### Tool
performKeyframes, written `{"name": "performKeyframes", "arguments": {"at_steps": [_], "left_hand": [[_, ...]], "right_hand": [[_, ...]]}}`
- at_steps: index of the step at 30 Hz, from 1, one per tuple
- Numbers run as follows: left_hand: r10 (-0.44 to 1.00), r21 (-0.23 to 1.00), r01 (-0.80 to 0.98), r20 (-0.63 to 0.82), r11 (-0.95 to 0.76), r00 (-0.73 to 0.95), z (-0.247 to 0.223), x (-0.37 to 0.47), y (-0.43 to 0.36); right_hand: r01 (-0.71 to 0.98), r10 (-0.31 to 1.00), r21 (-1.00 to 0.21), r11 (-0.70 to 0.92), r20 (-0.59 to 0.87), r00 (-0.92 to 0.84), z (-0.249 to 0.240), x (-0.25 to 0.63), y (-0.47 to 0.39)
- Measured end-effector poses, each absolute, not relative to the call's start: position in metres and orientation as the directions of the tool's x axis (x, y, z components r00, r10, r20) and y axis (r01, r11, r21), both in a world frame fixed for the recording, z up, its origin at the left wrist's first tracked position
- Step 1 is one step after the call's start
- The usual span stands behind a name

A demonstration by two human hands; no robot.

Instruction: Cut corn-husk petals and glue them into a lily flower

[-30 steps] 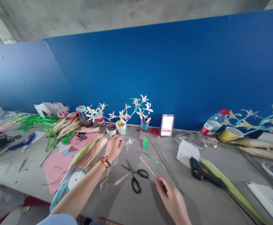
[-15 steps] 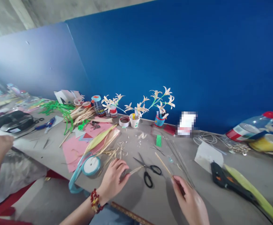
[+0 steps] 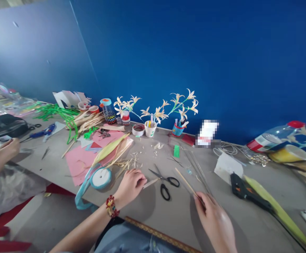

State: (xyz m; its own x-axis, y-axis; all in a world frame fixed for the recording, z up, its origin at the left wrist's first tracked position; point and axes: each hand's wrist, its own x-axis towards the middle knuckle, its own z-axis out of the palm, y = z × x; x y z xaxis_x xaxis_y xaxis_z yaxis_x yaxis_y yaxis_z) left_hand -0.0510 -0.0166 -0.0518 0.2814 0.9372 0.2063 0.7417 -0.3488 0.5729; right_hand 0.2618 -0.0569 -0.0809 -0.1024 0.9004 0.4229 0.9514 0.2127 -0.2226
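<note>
My left hand point(image 3: 130, 186), with a beaded bracelet at the wrist, has its fingers curled together beside a pale petal-like strip point(image 3: 151, 183). Whether that strip is between the fingertips or lies just beyond them is hard to tell. Black-handled scissors point(image 3: 165, 181) lie open on the grey table, right of the strip. My right hand point(image 3: 213, 218) pinches the lower end of a thin tan stick point(image 3: 186, 181), which points up and left. Pale scraps point(image 3: 126, 165) are scattered above my left hand. A roll of light blue ribbon point(image 3: 100, 177) lies to its left.
Cream flowers point(image 3: 158, 113) stand in cups along the blue wall. Pink paper point(image 3: 76, 161) and green strips point(image 3: 53, 111) are on the left, near another person's hand point(image 3: 7, 151). A black glue gun point(image 3: 250, 193) and a plastic bottle point(image 3: 276, 137) lie on the right.
The view has tilted slightly down and to the right. My left hand's fingers have drawn closer together near the strip. My right hand still holds the stick. The other person's hand has changed its pose.
</note>
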Motion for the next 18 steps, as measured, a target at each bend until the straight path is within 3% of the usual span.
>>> {"name": "performKeyframes", "arguments": {"at_steps": [8,13,18], "left_hand": [[0.915,0.544,0.742,0.151,-0.392,0.373,-0.050,-0.056,-0.012],[0.943,0.690,0.657,0.116,-0.303,0.312,-0.046,-0.063,-0.008],[0.961,0.814,0.544,0.061,-0.204,0.269,-0.034,-0.075,-0.009]], "right_hand": [[0.981,0.908,-0.134,0.138,0.413,-0.071,-0.081,0.256,-0.061],[0.982,0.888,-0.071,0.174,0.442,-0.126,-0.078,0.258,-0.059],[0.955,0.868,-0.125,0.268,0.462,-0.184,-0.075,0.250,-0.054]]}}
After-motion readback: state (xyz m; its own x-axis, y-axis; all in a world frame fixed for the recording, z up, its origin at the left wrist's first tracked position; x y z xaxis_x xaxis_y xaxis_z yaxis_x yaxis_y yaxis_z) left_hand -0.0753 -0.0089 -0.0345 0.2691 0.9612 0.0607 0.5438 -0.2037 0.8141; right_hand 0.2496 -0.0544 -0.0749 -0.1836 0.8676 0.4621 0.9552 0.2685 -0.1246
